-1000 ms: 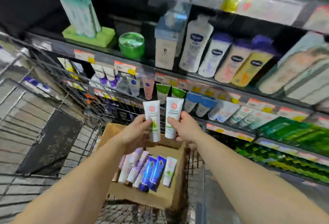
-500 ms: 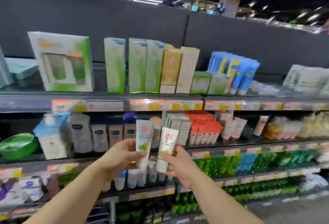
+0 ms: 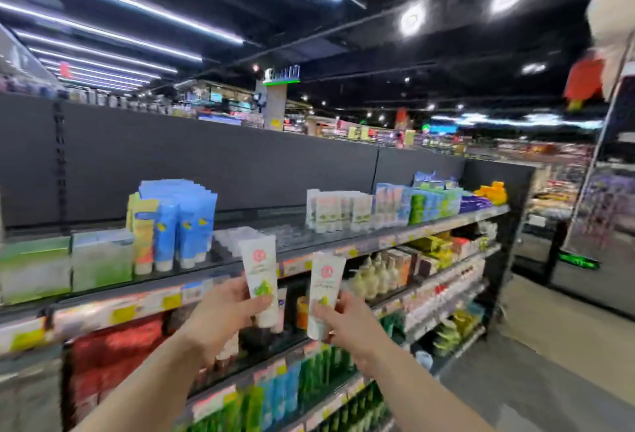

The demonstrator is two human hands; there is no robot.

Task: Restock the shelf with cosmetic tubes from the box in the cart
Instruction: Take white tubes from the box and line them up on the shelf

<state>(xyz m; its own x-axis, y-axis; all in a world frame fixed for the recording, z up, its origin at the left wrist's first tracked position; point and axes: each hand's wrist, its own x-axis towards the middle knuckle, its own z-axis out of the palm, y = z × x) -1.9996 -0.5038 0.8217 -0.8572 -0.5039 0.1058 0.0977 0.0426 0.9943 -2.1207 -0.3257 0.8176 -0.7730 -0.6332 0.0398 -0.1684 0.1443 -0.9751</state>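
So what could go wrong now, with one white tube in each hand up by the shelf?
1. Each tube is held only near its bottom end: the left hand holds the left tube, the right hand the right tube. A loose grip might let one slip.
2. The blue tubes stand upright close by on the top shelf. A bump might topple them.
3. With both hands full, catching anything would be hard.

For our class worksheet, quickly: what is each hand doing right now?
Left hand: grips a white tube, held upright.
Right hand: grips a second white tube, tilted slightly.
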